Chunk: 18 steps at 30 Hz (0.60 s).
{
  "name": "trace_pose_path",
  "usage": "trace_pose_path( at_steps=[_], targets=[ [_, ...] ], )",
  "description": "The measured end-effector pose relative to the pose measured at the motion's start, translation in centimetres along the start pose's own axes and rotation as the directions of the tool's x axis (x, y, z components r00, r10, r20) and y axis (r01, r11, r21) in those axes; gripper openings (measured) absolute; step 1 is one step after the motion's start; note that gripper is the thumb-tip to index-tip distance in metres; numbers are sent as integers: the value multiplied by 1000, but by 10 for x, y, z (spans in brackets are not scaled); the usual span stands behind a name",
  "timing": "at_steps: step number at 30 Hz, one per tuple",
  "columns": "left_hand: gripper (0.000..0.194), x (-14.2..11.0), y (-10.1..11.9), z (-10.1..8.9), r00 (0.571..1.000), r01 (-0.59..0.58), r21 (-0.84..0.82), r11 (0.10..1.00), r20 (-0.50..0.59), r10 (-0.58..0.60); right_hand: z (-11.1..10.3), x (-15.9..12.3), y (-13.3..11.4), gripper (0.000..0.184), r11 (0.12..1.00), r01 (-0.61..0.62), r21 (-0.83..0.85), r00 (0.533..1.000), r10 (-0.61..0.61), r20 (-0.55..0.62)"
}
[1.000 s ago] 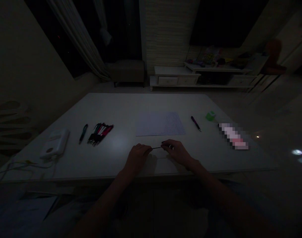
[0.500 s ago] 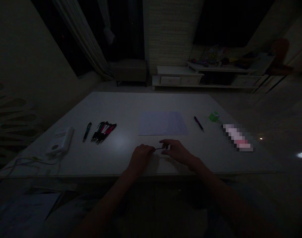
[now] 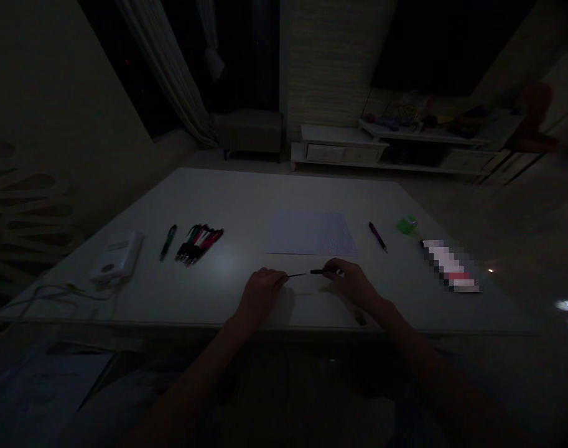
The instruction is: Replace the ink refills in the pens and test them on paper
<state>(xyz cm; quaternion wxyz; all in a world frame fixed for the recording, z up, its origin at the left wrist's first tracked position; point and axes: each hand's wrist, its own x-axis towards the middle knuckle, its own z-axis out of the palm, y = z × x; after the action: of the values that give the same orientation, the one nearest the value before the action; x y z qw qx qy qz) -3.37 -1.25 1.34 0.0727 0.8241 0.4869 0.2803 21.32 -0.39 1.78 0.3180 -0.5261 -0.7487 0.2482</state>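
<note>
Above the near part of the white table (image 3: 237,298), my left hand (image 3: 262,291) is closed, pinching a thin dark rod like a pen refill (image 3: 297,275) that points right. Facing its tip is a short black pen barrel part (image 3: 316,271), pinched in my right hand (image 3: 346,278). A small gap separates the two pieces. Below them a thin pale line lies on the table; I cannot make out what it is. Beyond my hands rests a sheet of paper (image 3: 307,233). Under my right wrist sits a small dark piece (image 3: 360,317), partly hidden.
Several pens (image 3: 198,244) are bunched on the left, beside a single dark pen (image 3: 168,242). A white box (image 3: 118,256) with cables stands at far left. On the right are a purple pen (image 3: 377,237), a green object (image 3: 406,224) and a pixelated flat item (image 3: 450,266).
My right hand has moved slightly right, away from my left, and a black barrel part now shows in its fingers. The small dark piece under my right wrist has come into view.
</note>
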Motion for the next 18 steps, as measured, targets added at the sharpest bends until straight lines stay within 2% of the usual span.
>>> trace_pose_path(
  at_steps=[10, 18],
  targets=[
    [14, 5, 7, 1, 999, 10, 14, 1000, 38, -11, 4, -1, -12, 8, 996, 79, 40, 997, -79, -6],
    [15, 9, 15, 9, 999, -12, -75, 997, 38, 15, 3, -2, -16, 8, 990, 136, 40, 988, -133, -76]
  ],
)
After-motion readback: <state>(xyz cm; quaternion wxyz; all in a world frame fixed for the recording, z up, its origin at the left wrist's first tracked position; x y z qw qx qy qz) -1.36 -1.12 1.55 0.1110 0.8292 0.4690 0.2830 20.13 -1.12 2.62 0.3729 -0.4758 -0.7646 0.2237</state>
